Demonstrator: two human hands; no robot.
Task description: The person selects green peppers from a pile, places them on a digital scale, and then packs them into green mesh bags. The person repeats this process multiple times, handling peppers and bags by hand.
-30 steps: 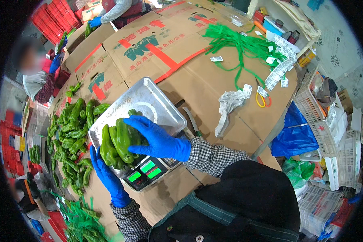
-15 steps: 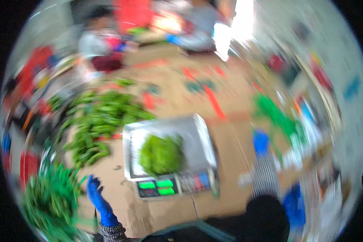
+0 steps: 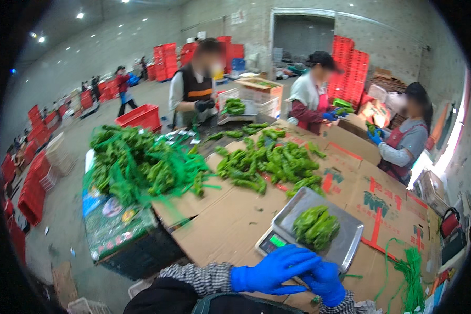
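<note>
One cluster of green peppers (image 3: 316, 227) is set on the metal tray of the scale (image 3: 349, 247), whose green display is lit; the reading cannot be made out, nor can it be told whether the cluster is bound. So far, then, only this portion appears to be placed on the scale.

On the near side of the scale, the gloved left hand (image 3: 275, 269) is laid across the gloved right hand (image 3: 324, 282). The left fingers are extended and slightly parted; the right fingers are mostly covered, so their state cannot be told, nor whether anything is held between the hands. The cluster does not appear to be gripped by either.

Much is left off the scale: loose peppers (image 3: 269, 162) are spread over the cardboard-covered counter (image 3: 220, 220) beyond it, and a netted heap (image 3: 136, 162) is piled to its left. Green strips (image 3: 413, 272) are laid to its right, apparently unused.
</note>
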